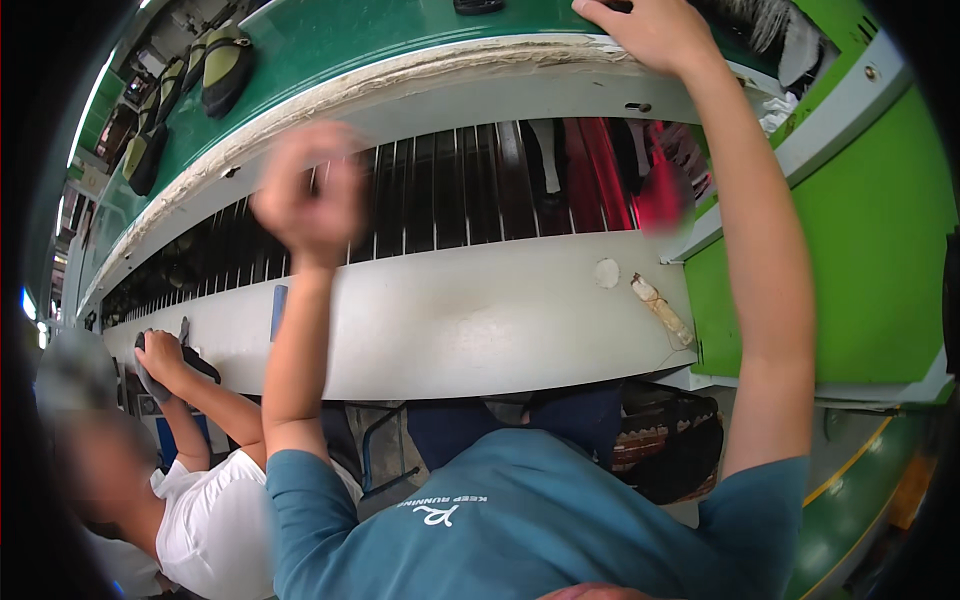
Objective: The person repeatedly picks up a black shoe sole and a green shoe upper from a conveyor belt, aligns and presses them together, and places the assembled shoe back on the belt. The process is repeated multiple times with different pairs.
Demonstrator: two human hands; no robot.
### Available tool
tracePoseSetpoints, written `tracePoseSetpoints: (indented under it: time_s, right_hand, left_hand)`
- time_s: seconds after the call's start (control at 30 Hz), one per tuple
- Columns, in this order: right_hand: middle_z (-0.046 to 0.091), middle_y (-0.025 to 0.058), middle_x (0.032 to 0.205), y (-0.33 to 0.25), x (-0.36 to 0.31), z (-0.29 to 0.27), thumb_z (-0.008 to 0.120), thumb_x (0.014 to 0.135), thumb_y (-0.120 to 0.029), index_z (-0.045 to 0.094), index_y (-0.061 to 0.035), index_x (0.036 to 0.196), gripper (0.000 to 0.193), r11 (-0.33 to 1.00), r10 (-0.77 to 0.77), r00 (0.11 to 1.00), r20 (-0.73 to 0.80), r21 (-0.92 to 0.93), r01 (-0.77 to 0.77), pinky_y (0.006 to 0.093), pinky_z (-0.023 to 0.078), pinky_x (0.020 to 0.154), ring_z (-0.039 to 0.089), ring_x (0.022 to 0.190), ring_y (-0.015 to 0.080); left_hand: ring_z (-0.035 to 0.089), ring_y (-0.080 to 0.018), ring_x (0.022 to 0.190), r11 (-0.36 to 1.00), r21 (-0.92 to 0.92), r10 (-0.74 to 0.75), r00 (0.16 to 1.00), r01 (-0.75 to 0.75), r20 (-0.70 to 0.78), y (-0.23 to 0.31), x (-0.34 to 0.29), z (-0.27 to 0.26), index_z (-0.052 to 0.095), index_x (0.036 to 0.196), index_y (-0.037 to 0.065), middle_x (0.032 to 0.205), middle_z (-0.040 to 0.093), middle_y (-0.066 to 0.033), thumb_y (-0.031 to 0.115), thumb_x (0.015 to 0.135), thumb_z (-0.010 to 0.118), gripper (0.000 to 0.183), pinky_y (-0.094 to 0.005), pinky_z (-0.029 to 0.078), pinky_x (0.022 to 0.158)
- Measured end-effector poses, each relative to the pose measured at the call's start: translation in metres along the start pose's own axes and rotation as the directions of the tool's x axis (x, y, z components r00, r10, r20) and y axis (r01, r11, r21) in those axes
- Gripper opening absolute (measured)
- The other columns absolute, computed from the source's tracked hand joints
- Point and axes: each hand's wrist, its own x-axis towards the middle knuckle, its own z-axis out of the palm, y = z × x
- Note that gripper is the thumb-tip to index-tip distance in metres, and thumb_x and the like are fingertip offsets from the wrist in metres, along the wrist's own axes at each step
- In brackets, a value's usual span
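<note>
My left hand (312, 190) is raised over the near side of the slatted rack (435, 190), with its fingers smeared by motion. Nothing can be made out in it. Farther off, my right hand (655, 32) reaches over the pale, worn edge of the green surface (400, 55). A dark thing (620, 5) shows between its thumb and fingers, mostly cut off by the picture's upper edge, so its kind is unclear. Left of that hand, another small dark object (478, 6) lies on the green surface.
Olive-and-black shoes (226, 70) stand at the far left. A white work shelf (480, 320) runs before me, bearing a wrapped, string-tied stick (660, 308) and a white disc (607, 272). Green panels (850, 230) close the right side. At left, a co-worker (215, 520) handles a dark item.
</note>
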Motion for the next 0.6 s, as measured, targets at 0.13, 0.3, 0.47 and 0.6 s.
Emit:
tracePoseSetpoints:
  time_s: [0.13,0.3,0.47,0.6]
  right_hand:
    - [0.079,0.0213,0.116,-0.006,0.001,0.002,0.078,0.094,-0.043,0.087,-0.0085,0.106,0.038,0.999,-0.021,0.998,-0.065,0.045,0.024,0.0487,0.058,0.098,0.074,0.112,0.0395]
    - [0.073,0.0198,0.106,0.010,0.004,0.011,0.080,0.090,-0.032,0.081,-0.0069,0.101,0.027,0.988,-0.094,0.970,-0.225,0.097,0.119,0.0495,0.058,0.093,0.073,0.103,0.0406]
    - [0.071,0.0205,0.106,0.020,0.003,0.020,0.075,0.088,-0.016,0.074,-0.0058,0.097,0.014,0.973,-0.116,0.902,-0.417,0.136,0.188,0.0500,0.058,0.091,0.072,0.102,0.0416]
    - [0.072,0.0206,0.106,0.012,0.000,0.018,0.072,0.090,-0.014,0.074,-0.0062,0.097,0.011,0.973,-0.079,0.909,-0.410,0.167,0.160,0.0512,0.058,0.092,0.072,0.103,0.0426]
  left_hand:
    - [0.078,-0.0269,0.081,0.911,-0.314,-0.076,0.859,0.266,0.507,0.063,-0.058,0.124,0.081,0.097,0.007,0.094,0.080,-0.0075,0.012,0.091,0.082,0.008,-0.0357,0.062,0.072]
    - [0.073,-0.0372,0.118,0.931,-0.130,-0.173,0.728,0.340,0.664,0.039,-0.113,0.276,0.074,0.135,0.010,0.129,0.075,-0.0167,0.028,0.098,0.080,0.042,-0.0483,0.060,0.099]
    - [0.038,-0.0553,0.158,0.983,0.014,-0.129,0.644,0.181,0.755,0.042,-0.136,0.383,0.066,0.154,0.022,0.182,0.027,-0.0157,0.047,0.084,0.088,0.077,-0.0571,0.050,0.122]
    - [0.016,-0.0629,0.164,0.946,0.025,-0.180,0.460,0.324,0.870,0.034,-0.154,0.422,0.068,0.150,0.024,0.184,0.015,-0.0225,0.047,0.076,0.092,0.081,-0.0609,0.045,0.126]
